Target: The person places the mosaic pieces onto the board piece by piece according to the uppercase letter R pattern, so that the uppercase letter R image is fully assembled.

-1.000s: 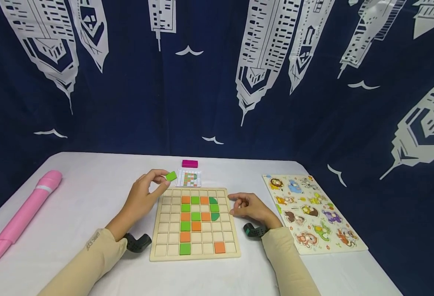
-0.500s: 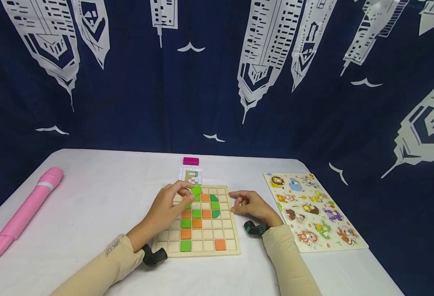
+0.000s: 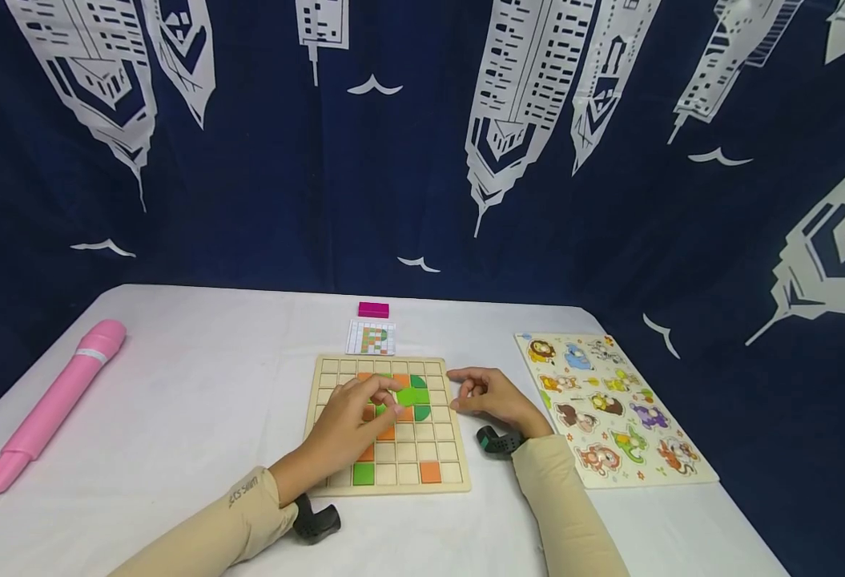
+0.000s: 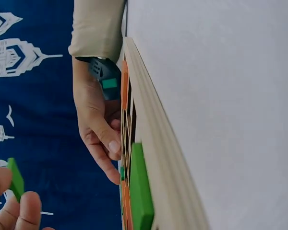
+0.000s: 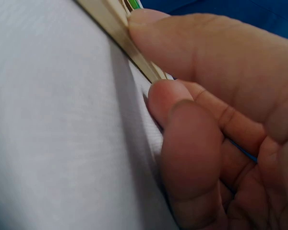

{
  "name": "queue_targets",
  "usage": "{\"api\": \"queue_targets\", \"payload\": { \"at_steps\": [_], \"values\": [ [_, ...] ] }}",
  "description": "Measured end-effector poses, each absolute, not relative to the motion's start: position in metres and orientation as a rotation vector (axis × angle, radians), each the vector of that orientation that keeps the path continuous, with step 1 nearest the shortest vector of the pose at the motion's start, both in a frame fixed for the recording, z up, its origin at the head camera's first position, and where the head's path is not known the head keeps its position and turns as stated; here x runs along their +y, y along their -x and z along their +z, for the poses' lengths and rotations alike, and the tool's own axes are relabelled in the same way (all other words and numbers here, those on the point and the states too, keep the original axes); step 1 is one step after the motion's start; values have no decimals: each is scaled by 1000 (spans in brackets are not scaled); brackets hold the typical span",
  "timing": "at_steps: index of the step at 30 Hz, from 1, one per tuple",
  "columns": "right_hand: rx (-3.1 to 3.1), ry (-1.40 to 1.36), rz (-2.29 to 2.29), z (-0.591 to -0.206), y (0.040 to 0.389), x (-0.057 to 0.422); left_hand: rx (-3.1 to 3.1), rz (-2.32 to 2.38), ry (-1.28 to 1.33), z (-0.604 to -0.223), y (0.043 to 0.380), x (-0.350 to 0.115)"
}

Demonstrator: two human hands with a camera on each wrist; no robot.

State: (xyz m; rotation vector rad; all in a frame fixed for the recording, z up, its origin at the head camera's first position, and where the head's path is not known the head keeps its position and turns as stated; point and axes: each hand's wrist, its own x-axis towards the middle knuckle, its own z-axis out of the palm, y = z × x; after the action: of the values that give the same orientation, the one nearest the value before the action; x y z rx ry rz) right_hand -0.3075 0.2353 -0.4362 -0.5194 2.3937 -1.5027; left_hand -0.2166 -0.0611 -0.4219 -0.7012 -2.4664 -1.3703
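Observation:
Between thumb and fingers, my left hand pinches a small green square tile just above the wooden grid board. In the left wrist view this tile stands on edge at the fingertips, apart from the board. Orange, light green and dark green tiles lie in the board's cells, partly hidden by the left hand. My right hand rests at the board's right edge, its thumb touching the frame and other fingers loosely bent.
Behind the board lie a printed pattern card and a magenta block. An animal puzzle board lies on the right, a pink microphone-like stick on the left. A dark blue printed curtain hangs behind the table.
My left hand has carried the green tile from beside the pattern card, rightward and nearer to me, over the board's coloured tiles. The right hand has stayed at the board's edge.

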Motion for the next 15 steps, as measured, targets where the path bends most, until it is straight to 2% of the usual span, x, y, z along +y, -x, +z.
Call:
{"api": "queue_targets", "payload": {
  "at_steps": [15],
  "values": [
    [2381, 497, -1524, -435, 307, 234, -2553, -1109, 818, -435, 219, -65]
  ]
}}
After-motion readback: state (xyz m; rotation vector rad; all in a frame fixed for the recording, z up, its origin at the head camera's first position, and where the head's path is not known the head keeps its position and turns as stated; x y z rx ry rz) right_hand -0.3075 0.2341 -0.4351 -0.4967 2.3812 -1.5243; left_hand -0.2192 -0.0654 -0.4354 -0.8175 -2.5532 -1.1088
